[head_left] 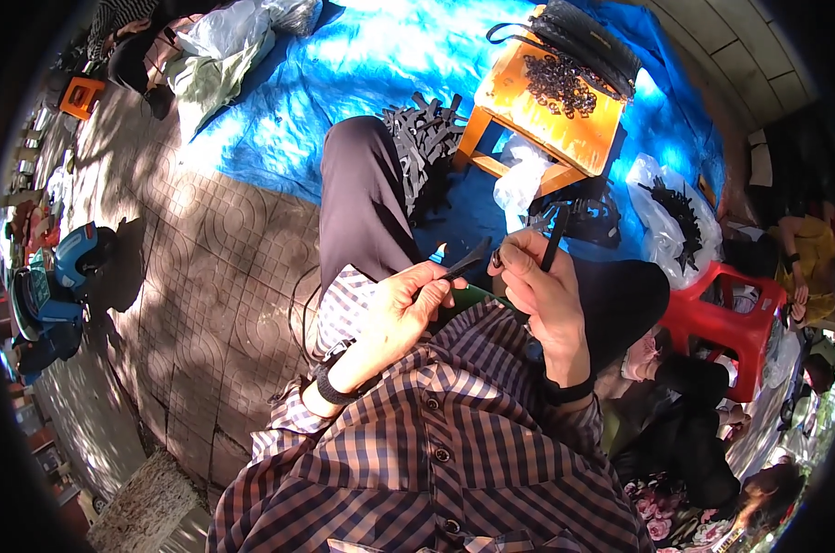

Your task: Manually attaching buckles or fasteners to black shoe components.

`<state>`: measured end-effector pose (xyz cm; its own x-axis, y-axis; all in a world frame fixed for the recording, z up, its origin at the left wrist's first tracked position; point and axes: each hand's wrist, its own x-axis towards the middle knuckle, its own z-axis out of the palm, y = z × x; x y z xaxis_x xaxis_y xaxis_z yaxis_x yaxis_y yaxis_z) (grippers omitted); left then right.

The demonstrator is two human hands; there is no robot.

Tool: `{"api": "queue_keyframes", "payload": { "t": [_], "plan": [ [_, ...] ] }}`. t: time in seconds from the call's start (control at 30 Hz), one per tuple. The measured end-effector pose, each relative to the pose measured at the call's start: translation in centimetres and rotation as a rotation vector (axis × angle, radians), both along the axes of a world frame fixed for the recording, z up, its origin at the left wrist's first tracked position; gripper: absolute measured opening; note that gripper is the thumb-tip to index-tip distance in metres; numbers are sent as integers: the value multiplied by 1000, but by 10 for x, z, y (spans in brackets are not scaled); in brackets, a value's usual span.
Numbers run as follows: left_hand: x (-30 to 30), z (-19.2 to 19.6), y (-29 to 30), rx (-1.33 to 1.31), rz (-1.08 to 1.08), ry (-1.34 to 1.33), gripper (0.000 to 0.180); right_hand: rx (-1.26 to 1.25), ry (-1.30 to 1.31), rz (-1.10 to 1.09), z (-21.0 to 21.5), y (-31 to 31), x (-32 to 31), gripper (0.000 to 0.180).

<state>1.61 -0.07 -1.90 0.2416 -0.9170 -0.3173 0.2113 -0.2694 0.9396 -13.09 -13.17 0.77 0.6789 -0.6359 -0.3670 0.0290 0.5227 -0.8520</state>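
Note:
Above my lap, my left hand pinches a short black strap, whose free end points toward the other hand. My right hand is closed, with a small dark ring-like piece at its fingertips. A slim black strip or stick also stands up between its fingers; I cannot tell which it is. The strap's end and the small piece are close, with a slight gap. Beyond my knee lies a pile of black straps. Many small dark rings or buckles are heaped on an orange wooden stool.
A black pouch rests on the stool's far side. Blue tarp covers the ground ahead. To the right are a clear plastic bag holding black pieces and a red plastic stool. Other people sit nearby; a blue scooter stands left.

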Motion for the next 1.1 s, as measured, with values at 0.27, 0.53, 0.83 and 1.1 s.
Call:
{"api": "queue_keyframes", "payload": {
  "t": [0.27, 0.53, 0.83, 1.1],
  "plan": [
    [1, -3, 1, -36, -19, -189, 20, 49, 45, 51, -6, 0, 6, 17],
    [3, 1, 1, -179, -60, 204, 45, 237, -15, 149, -37, 11, 1, 19],
    [6, 0, 0, -174, -97, 414, 36, 447, -169, 163, -32, 18, 0, 14],
    [4, -2, 1, -121, -30, 414, 11, -241, 232, 242, -30, 27, 3, 17]
  ]
}}
